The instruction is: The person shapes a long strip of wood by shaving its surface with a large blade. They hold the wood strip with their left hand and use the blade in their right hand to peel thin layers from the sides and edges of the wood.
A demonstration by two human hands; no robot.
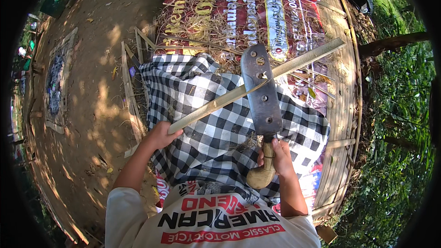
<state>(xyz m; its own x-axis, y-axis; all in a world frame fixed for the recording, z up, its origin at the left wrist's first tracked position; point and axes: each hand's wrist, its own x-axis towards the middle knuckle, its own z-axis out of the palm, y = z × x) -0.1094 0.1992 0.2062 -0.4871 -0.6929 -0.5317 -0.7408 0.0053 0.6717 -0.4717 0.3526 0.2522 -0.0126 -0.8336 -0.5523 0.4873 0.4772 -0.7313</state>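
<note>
My left hand (161, 135) is closed round the near end of a long pale bamboo strip (216, 104), which slants up to the right across my lap. In my right hand (281, 157) is the wooden handle of a broad-bladed cleaver (268, 110) with several round holes in its dark blade. The blade stands nearly upright in the view and crosses the strip, its left edge against the wood. A small curled shaving (262, 84) shows where they meet. A black-and-white checked cloth (206, 124) covers my legs beneath both.
Beyond the cloth, a dark red printed banner (206, 14) is strewn with thin shavings. It lies on a bamboo-slat platform (342, 110). Loose bamboo pieces (130, 92) lie at its left edge. Bare earth (92, 96) spreads left; green plants (395, 147) grow on the right.
</note>
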